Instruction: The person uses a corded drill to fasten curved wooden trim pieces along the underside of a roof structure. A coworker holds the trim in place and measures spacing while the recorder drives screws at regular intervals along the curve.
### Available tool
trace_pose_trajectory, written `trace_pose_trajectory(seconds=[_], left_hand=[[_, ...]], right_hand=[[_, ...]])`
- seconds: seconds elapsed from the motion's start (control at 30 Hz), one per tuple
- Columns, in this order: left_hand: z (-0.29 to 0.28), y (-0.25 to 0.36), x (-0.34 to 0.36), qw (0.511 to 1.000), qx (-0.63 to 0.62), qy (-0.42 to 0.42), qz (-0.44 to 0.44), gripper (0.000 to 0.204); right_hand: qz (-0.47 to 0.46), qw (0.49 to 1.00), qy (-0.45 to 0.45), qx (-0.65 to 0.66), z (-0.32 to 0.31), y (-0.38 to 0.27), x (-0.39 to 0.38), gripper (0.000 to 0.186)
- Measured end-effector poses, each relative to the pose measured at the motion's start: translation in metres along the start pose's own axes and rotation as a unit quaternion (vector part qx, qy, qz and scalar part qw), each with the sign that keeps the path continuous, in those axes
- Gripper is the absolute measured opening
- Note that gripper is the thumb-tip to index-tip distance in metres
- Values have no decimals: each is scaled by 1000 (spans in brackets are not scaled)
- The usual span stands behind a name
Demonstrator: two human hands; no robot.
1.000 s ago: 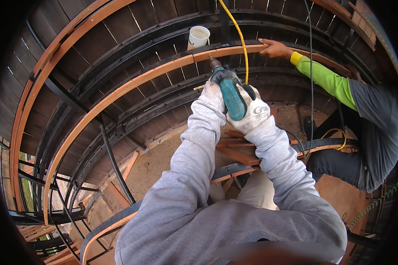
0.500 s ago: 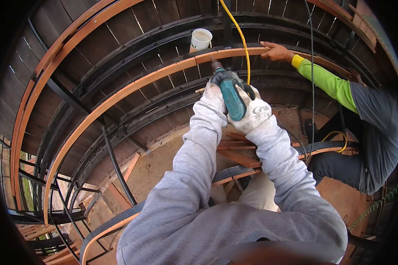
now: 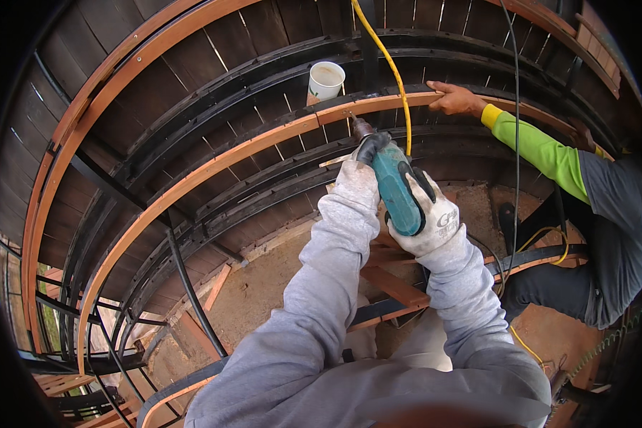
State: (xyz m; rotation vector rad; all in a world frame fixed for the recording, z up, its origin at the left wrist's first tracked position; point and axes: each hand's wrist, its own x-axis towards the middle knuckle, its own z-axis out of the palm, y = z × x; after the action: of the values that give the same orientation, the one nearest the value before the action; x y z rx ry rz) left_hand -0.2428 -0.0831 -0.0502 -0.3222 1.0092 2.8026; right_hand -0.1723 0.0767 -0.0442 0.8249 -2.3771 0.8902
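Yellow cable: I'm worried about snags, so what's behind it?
Behind the yellow cable, a wooden strip, black curved rails and dark boards show on both sides. The narrow patches directly behind it are covered, so anything there cannot be seen.

A drill [image 3: 399, 196] is at centre, the left hand [image 3: 359, 175] around its front, the right hand [image 3: 433, 220] at its right side, its tip at a wooden rail [image 3: 250, 148]. Just behind the rail, a cup [image 3: 327, 82]; right of that, a cable [image 3: 386, 57] hangs. Farther right, a co-worker's hand [image 3: 455, 100] is on the rail. Behind everything, a plank wall [image 3: 182, 68]; below, boards [image 3: 394, 285] on the floor [image 3: 257, 282].
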Motion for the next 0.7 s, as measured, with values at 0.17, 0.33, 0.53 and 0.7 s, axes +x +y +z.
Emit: trace_pose_trajectory(seconds=[0.17,0.33,0.53,0.7], left_hand=[[-11,-11,4,999,-29,8,25,50],[-3,-7,8,997,-78,-6,19,58],[7,26,-7,987,-156,-40,16,73],[26,38,-31,979,-136,-150,32,67]], right_hand=[[-22,999,37,-19,0,-6,2,71],[-28,998,38,-45,-5,-4,-2,74],[-118,987,99,-40,-11,-11,4,68],[-166,976,128,-64,-35,-24,-23,73]])
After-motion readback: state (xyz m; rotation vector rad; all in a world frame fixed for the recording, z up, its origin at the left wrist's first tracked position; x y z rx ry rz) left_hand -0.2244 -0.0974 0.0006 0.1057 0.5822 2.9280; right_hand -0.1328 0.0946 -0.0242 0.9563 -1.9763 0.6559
